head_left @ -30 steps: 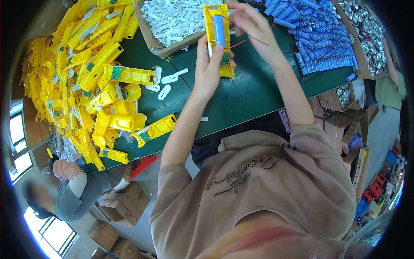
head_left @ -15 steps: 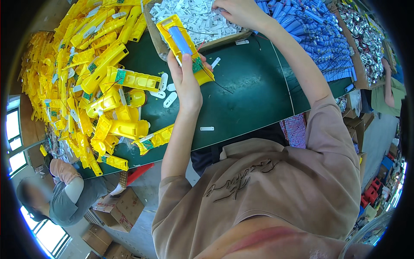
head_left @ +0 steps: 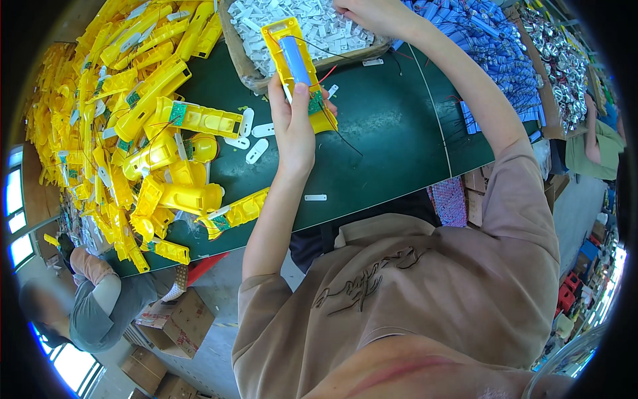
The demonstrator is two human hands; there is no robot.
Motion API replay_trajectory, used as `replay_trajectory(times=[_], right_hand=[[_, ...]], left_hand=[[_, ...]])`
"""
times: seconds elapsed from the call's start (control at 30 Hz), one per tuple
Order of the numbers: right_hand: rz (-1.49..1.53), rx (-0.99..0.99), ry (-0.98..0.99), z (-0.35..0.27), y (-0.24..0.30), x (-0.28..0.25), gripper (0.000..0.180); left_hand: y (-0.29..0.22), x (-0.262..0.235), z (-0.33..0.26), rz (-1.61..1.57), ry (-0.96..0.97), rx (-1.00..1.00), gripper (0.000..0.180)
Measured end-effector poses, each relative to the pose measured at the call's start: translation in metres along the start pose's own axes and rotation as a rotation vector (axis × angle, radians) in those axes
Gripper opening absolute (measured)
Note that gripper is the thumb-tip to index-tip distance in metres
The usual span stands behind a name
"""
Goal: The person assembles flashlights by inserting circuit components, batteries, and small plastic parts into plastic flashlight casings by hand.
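left hand (head_left: 296,130) gripping yellow shell (head_left: 282,30) | right hand (head_left: 373,14), grip unclear, at carton (head_left: 234,49): white pieces (head_left: 325,32)

Your casing (head_left: 282,28): yellow. Its cell (head_left: 293,58): blue; circuit board (head_left: 315,102): green; one wire (head_left: 328,73): red. Your tabletop (head_left: 392,136): dark green. Loose casings (head_left: 156,73): yellow. Small pieces (head_left: 312,33): white; their carton (head_left: 333,61): brown. Spare cells (head_left: 482,60): blue. Metal parts (head_left: 561,60): shiny silver. Your shirt (head_left: 425,299): plain brown, darker script lettering. Fabric (head_left: 450,201) near you: mottled pink-purple. Stool (head_left: 207,266): red.
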State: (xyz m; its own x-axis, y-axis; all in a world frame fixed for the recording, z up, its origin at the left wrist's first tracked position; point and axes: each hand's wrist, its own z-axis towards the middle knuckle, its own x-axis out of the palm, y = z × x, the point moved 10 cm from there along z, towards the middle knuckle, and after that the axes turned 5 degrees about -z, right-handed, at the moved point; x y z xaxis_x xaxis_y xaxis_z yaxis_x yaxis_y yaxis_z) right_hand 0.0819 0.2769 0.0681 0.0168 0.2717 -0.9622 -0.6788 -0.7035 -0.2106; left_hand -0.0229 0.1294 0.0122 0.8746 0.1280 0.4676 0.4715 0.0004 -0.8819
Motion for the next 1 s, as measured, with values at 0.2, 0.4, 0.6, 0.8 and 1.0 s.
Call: replay_trajectory(times=[0.2,0.4,0.6,0.8,1.0], right_hand=[[0.140,-0.029,-0.030,-0.003,-0.003,0.001,0.018],[0.189,-0.081,-0.164,-0.003,0.001,-0.002,0.017],[1.224,0.270,-0.084,-0.027,0.007,-0.013,0.012],[1.808,0.366,-0.130,-0.059,0.024,-0.011,0.017],[1.668,0.267,-0.224,-0.074,0.029,-0.025,0.029]], left_hand=[[0.002,0.001,0.000,0.023,0.011,-0.003,0.037],[0.002,0.003,0.000,0.024,0.026,-0.008,0.037],[0.003,0.000,-0.001,0.028,0.019,-0.004,0.037],[0.002,0.004,-0.001,0.008,0.028,0.004,0.039],[0.005,0.005,-0.002,0.045,0.034,-0.011,0.036]])
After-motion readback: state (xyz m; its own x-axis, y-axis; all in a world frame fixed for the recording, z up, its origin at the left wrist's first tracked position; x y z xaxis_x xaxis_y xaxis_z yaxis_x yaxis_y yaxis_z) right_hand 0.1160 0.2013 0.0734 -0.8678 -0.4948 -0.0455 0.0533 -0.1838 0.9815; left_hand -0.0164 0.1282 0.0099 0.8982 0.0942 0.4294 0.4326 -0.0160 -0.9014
